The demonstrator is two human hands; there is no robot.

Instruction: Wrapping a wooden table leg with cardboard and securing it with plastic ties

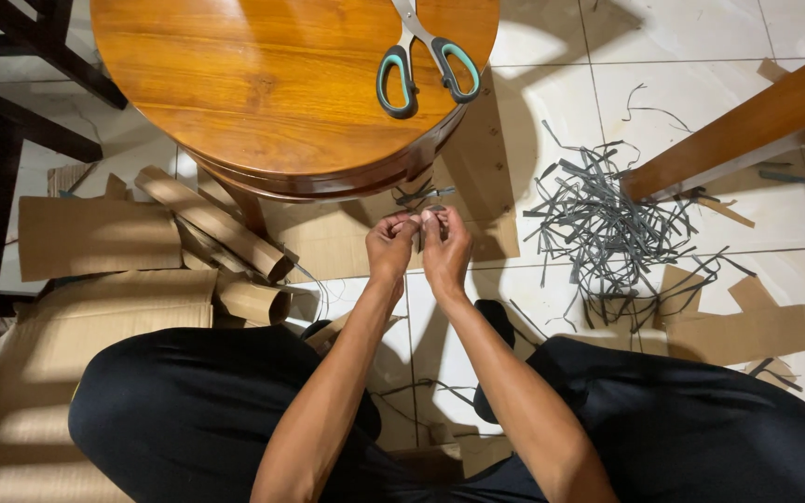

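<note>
Fingertips of both my hands are pinched together on one small dark strip piece (418,216), held between them in the air just below the rim of the round wooden table (235,84). My left hand (391,244) and right hand (443,244) sit side by side, knuckles nearly touching, thumbs and forefingers closed on the piece; I cannot tell how it is folded or bent, since the fingers hide most of it.

I judge the strip to be very light, thin and limp, something like cut paper or thin sheet. It should bend at the least pressure and may tear if pulled hard, so a pinch at each end with thumb and forefinger suits it, close to where the work is done.

Above and beyond the fingers, on the tabletop, lie scissors (418,63) with teal-and-black handles, closed, well apart from my hands. To the right of the fingers, on the pale tiled floor (701,47), a loose heap of grey strips (603,219) is spread out beside a slanting wooden leg (747,126). To the left of the fingers are rolled cardboard tubes (211,224) and flat cardboard sheets (95,237); more cardboard scraps (747,326) lie to the lower right. Below my wrists are my knees in black trousers (188,410).
</note>
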